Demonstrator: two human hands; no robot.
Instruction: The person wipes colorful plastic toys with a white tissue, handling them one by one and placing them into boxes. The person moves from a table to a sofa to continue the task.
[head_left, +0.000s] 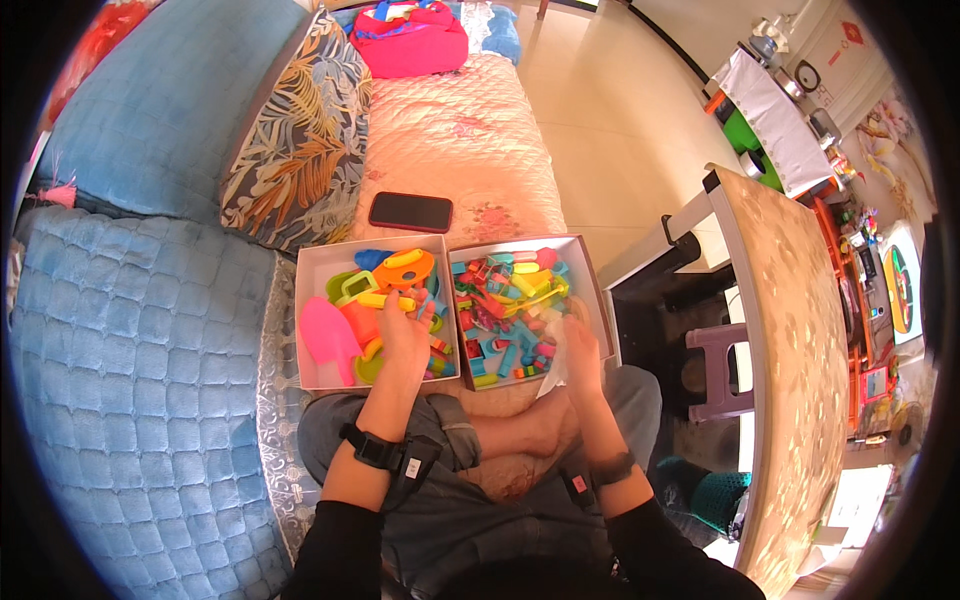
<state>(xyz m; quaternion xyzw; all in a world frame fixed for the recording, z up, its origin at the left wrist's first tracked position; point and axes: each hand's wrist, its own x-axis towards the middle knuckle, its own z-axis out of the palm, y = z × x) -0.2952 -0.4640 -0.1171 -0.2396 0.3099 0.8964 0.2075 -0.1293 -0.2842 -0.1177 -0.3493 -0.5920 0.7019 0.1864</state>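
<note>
Before me sit two open shallow cardboard boxes side by side. The left box holds a pink toy shovel, an orange toy piece and other larger plastic toys. My left hand is over this box, its fingertips beside a yellow handle-like piece. Whether it grips a small blue item at the fingers is unclear. Small colourful plastic blocks fill the right box, along with a thin yellow toy piece. At that box's near right side, my right hand pinches a crumpled white tissue or cloth.
A dark phone lies on the quilted cover beyond the boxes. Leaf-patterned cushion and blue sofa back border the left. To the right are a table and a purple plastic stool. A pink bag rests at the far end.
</note>
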